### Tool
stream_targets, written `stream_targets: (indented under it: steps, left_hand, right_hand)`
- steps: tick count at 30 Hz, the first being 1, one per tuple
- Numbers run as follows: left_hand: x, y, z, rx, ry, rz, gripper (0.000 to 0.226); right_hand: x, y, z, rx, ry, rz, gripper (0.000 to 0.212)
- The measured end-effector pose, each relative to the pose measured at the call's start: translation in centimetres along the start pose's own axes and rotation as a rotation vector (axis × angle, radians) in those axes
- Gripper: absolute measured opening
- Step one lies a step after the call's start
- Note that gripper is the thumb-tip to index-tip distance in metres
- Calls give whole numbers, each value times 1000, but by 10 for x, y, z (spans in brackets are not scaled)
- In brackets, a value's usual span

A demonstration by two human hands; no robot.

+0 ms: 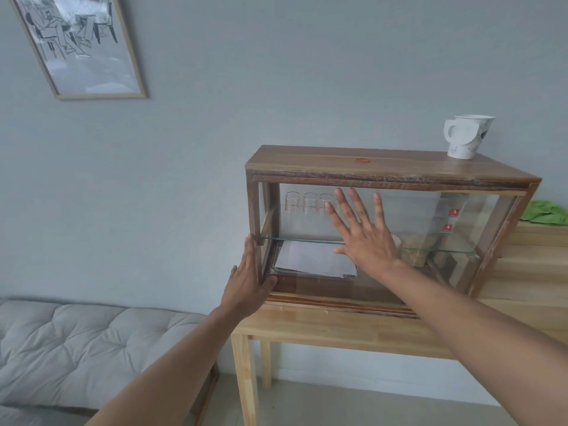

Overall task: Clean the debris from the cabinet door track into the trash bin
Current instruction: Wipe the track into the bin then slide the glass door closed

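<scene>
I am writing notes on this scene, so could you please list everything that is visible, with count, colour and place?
cabinet: one, dark wood, glass front, on the table
table: one, light wood, against the wall
paper cup: one, white, on the cabinet top, right end
red mark: one, on the cabinet top
measuring glasses: three, clear with red marks, upper shelf, left
white papers: a stack, under the glass shelf, left
green cloth: one, on the table right of the cabinet
framed drawing: one, black and white, on the wall, upper left
cushion: one, grey, tufted, lower left
left hand: at the cabinet's left edge
right hand: flat on the glass front
</scene>
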State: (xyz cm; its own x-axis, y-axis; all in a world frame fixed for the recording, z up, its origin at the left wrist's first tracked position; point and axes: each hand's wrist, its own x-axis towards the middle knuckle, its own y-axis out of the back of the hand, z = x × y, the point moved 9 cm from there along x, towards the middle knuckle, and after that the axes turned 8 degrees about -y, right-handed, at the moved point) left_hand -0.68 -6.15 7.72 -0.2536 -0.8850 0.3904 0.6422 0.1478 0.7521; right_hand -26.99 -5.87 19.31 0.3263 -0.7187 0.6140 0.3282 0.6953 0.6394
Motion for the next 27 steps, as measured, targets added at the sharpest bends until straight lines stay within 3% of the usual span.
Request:
stream_targets:
  steps: [14, 27]
  left_hand:
    - [-2, -5, 2, -56, 43, 98, 117]
    - [-5, -2, 14, -46, 50, 84, 122]
  right_hand:
    - [32, 13, -59, 7, 32, 37, 132]
    - [52, 16, -92, 37, 34, 80, 132]
